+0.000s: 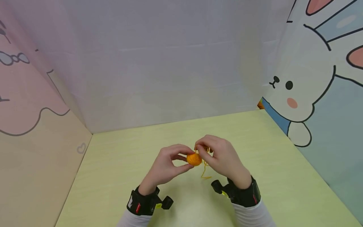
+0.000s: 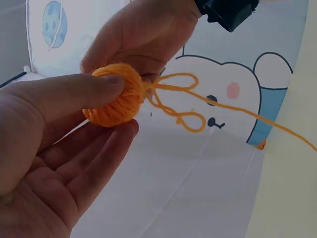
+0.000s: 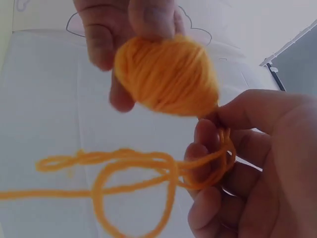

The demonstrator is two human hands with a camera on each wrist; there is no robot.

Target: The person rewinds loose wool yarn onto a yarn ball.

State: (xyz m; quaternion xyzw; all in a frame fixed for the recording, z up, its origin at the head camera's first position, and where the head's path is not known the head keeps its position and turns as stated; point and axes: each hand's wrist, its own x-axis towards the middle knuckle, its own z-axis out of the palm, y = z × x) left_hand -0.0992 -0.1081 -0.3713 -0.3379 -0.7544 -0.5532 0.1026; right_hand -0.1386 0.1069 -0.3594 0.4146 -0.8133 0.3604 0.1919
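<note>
A small ball of orange yarn [image 1: 194,159] is held above the table between the thumb and fingers of my left hand [image 1: 172,164]. In the left wrist view the thumb lies across the yarn ball [image 2: 121,101], with fingertips at its underside. My right hand [image 1: 219,154] is at the ball's right side, pinching yarn between thumb and forefinger. Loose loops of yarn [image 3: 133,163] hang from the right fingers in the right wrist view. A single yarn tail [image 1: 204,177] dangles below the hands. Where exactly the pinched strand leaves the ball is hidden by the fingers.
The pale yellow-green table [image 1: 113,164] lies under both hands. A plain whitish curtain [image 1: 158,69] rises behind its far edge. Printed sheets with a rabbit figure [image 1: 300,78] on the right and a pink shape [image 1: 28,85] on the left flank the table.
</note>
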